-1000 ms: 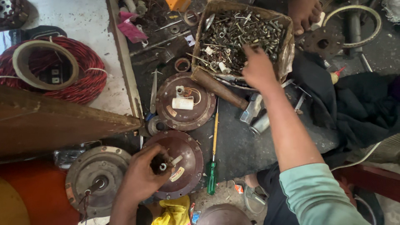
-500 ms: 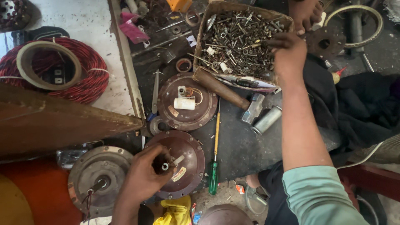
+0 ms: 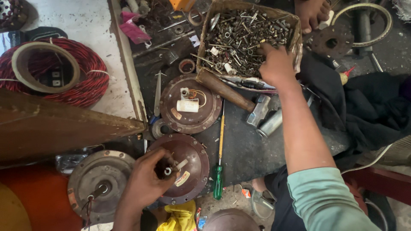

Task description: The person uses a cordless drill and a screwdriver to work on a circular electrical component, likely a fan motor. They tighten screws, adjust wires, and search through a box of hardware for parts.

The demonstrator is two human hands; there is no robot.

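Now the left hand [image 3: 145, 182] is keeping its fingers closed around the centre shaft of the brown round motor cover [image 3: 185, 173], exactly as a second ago. Further away, the right hand [image 3: 277, 65] is moving across the cardboard box of screws and bolts [image 3: 239, 34]; its fingers are curling down into the pile, so the search for a fastener is going on. Whether it is already gripping one, I cannot tell.

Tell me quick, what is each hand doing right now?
Left hand: closed on the hub of the brown round cover.
Right hand: in the screw box; grip hidden.
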